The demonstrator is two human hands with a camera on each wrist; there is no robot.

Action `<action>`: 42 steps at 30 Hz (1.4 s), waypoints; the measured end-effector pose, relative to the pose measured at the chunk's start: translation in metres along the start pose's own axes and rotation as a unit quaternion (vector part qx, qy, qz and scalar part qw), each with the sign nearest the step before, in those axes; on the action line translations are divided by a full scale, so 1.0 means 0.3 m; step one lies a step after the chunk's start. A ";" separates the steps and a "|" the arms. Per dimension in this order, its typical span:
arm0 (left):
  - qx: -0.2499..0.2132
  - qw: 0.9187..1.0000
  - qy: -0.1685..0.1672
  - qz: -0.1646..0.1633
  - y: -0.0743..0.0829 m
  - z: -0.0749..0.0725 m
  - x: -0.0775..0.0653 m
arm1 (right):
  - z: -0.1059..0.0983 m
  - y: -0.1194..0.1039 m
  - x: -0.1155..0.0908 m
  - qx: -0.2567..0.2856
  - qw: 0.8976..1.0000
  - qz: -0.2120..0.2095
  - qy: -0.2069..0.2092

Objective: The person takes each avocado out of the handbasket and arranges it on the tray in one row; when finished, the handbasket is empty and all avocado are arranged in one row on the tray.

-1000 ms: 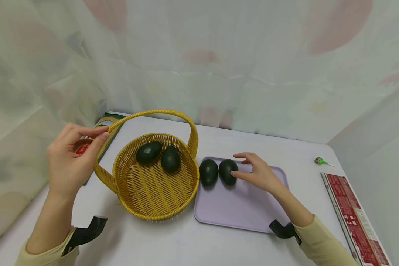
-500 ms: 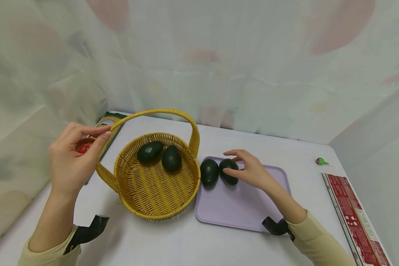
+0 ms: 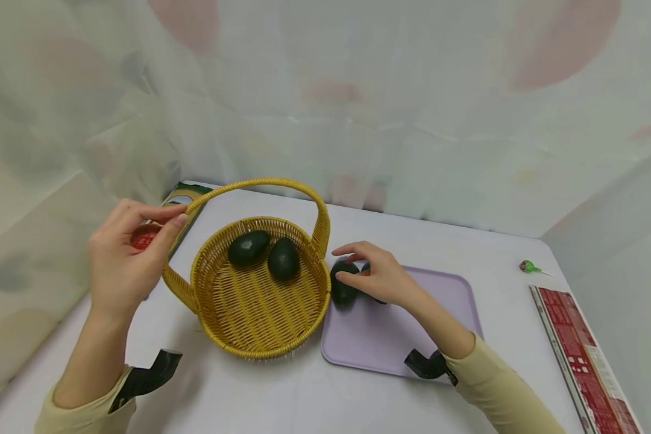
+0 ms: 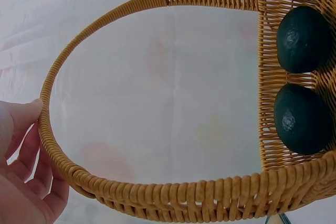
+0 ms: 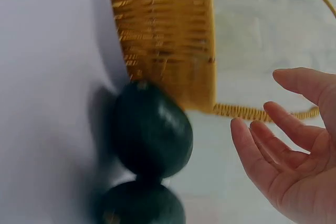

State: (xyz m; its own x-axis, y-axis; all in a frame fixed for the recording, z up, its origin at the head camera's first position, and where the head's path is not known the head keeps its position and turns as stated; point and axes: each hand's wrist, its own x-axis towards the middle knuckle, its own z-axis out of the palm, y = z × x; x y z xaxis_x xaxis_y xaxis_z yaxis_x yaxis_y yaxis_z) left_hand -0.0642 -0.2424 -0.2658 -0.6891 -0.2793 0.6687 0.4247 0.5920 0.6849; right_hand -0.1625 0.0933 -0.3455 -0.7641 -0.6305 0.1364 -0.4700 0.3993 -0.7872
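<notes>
My left hand [image 3: 127, 259] pinches the arched handle [image 3: 260, 182] of a yellow wicker basket [image 3: 249, 354] between thumb and fingers. Two dark green avocados lie inside: a left one [image 3: 248, 248] and a right one [image 3: 284, 259]. To the basket's right, two more sit side by side on a lilac tray [image 3: 380, 343]. My right hand [image 3: 377, 274] hovers above them, fingers spread and loosely bent. It partly covers the nearer-to-basket avocado [image 3: 344, 293] and hides most of the other. In the right wrist view both tray avocados [image 5: 152, 132] show apart from the fingers.
Behind the left hand are a green-and-yellow package [image 3: 187, 196] and a round red-marked item [image 3: 143, 237], partly hidden. At right lie a green lollipop [image 3: 528, 266] and a long red printed box [image 3: 580, 355]. A patterned curtain [image 3: 390, 108] hangs along the back.
My right hand has moved left across the tray, from beside the right avocado to over the one next to the basket. My left hand keeps its pinch on the handle.
</notes>
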 end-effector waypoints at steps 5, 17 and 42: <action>-0.016 1.000 0.002 0.010 -0.009 0.002 0.001 | 0.042 -0.040 0.035 0.031 0.998 -0.029 -0.039; -0.013 1.000 -0.003 0.022 -0.022 0.001 0.006 | 0.141 -0.105 0.160 -0.083 0.986 -0.101 -0.106; -0.008 1.000 -0.014 0.019 -0.025 -0.007 -0.001 | 0.270 -0.179 0.521 -0.219 0.950 -0.032 -0.219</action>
State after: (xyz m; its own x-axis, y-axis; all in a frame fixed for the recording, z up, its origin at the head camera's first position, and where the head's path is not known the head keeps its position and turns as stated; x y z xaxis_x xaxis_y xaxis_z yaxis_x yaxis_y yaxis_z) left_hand -0.0659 -0.2484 -0.2706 -0.6883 -0.2347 0.6865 0.4604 0.5900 0.6633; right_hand -0.2208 -0.0806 -0.3305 -0.5157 -0.8413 -0.1622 -0.7216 0.5285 -0.4471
